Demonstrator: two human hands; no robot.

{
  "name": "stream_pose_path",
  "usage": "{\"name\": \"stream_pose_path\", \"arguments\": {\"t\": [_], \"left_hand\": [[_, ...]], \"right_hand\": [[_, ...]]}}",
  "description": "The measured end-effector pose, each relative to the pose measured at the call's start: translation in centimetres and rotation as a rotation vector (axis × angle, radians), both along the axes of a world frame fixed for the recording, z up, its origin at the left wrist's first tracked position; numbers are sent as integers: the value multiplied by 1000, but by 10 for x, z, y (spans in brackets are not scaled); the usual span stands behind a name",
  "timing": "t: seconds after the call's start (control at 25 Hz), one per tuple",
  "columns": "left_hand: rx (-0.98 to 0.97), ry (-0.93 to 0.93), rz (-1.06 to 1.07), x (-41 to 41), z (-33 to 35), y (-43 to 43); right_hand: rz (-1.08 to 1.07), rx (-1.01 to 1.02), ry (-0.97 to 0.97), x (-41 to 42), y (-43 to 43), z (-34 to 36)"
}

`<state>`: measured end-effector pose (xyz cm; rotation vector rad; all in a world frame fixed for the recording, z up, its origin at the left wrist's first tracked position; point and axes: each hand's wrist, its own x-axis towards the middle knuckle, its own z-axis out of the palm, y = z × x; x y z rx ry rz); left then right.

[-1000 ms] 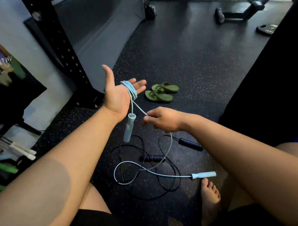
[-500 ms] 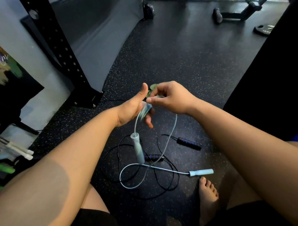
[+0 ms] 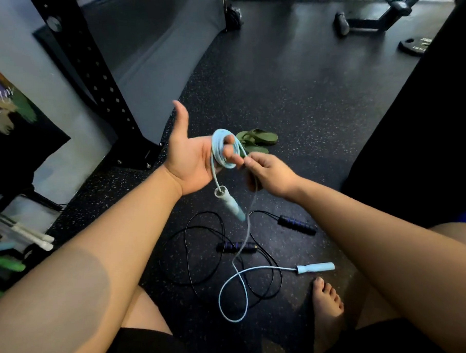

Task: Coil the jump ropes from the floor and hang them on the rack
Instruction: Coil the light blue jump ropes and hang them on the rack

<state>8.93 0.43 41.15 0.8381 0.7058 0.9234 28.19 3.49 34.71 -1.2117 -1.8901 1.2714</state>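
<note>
My left hand [image 3: 191, 156] is held palm up with the thumb out, and several turns of the light-blue jump rope [image 3: 220, 147] are wound round its fingers. One blue handle [image 3: 232, 205] dangles below that hand. My right hand [image 3: 272, 174] pinches the rope's free length just beside the coil. From there the rope drops to a loop on the floor and ends at its other blue handle [image 3: 316, 267]. A black jump rope [image 3: 203, 257] with dark handles [image 3: 296, 224] lies loose on the floor beneath. The black perforated rack upright [image 3: 94, 75] stands at the left.
Green sandals [image 3: 259, 139] lie on the rubber floor beyond my hands. My bare foot [image 3: 327, 303] rests near the blue handle. A weight plate [image 3: 415, 47] and a machine base [image 3: 366, 18] are far right. White and green handles [image 3: 34, 235] lie at the left edge.
My left hand turned palm up again and my right hand came down round it, laying another turn on the coil. The floor loop has shrunk and the hanging handle swung.
</note>
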Motion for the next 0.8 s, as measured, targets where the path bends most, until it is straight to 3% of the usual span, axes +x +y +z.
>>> {"name": "stream_pose_path", "arguments": {"t": [0.28,0.4,0.48,0.6,0.68,0.8], "left_hand": [[50,-294,457,-6,9,5],[48,-128,500,-4,2,9],[66,164,375,-1,-6,10],[194,529,-8,4,-10,5],[293,585,-179,11,-4,-2],[254,670,-283,15,5,-12]], "right_hand": [[241,-203,-138,-19,-20,9],[359,60,-352,-25,-25,29],[392,297,-479,-27,-22,42],[349,523,-546,-19,-13,59],[260,583,-535,-8,-8,69],[157,554,-395,2,-5,77]]}}
